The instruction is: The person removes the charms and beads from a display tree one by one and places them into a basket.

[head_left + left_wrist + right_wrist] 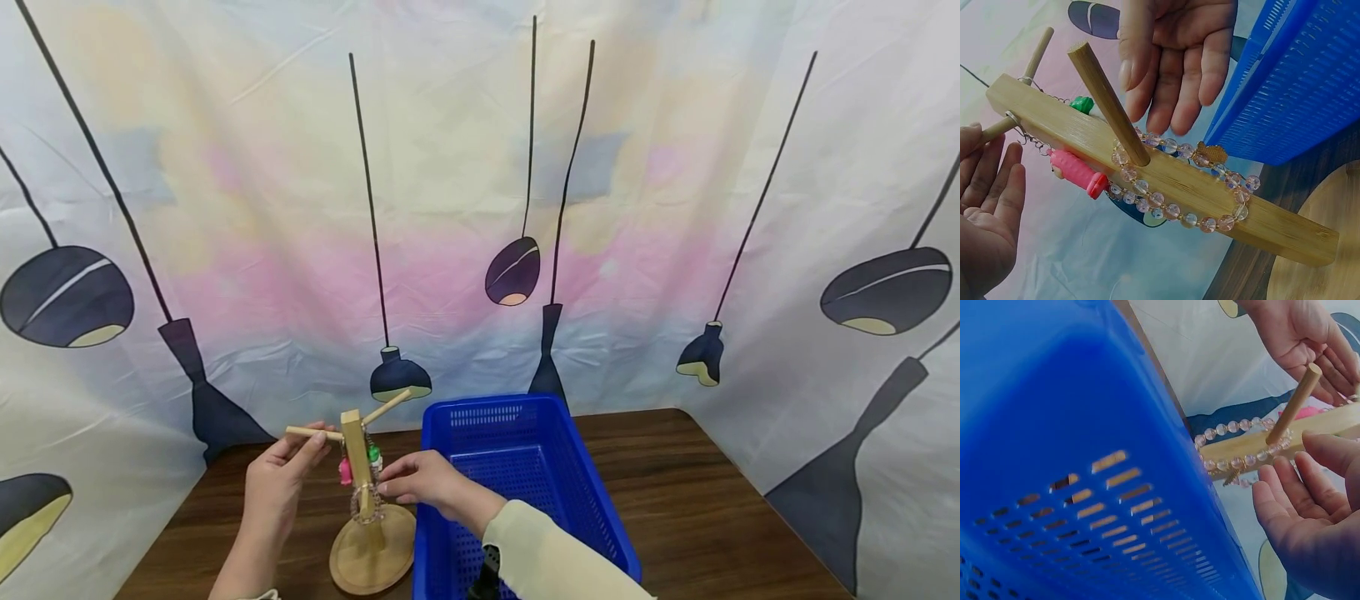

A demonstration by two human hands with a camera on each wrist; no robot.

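A wooden stand [352, 442] with a round base [372, 567] and several pegs stands on the table, left of the blue basket. My left hand [274, 483] pinches its left peg [999, 130] between thumb and finger. From the upper pegs hang a pink figure keychain [1075, 172] and a green-topped one [1082, 104], partly hidden behind the post. A bracelet of clear pink beads [1208, 224] loops over a lower peg [1104, 94]. Beside the post and bracelet is my right hand [429, 482], fingers loosely extended, with nothing visible in its grasp.
The blue plastic basket [592, 492] with slotted walls stands close to the stand's right side, under my right forearm. Dark wood tabletop [660, 467] extends to its right. Behind the table hangs a cloth [450, 167] printed with lamps.
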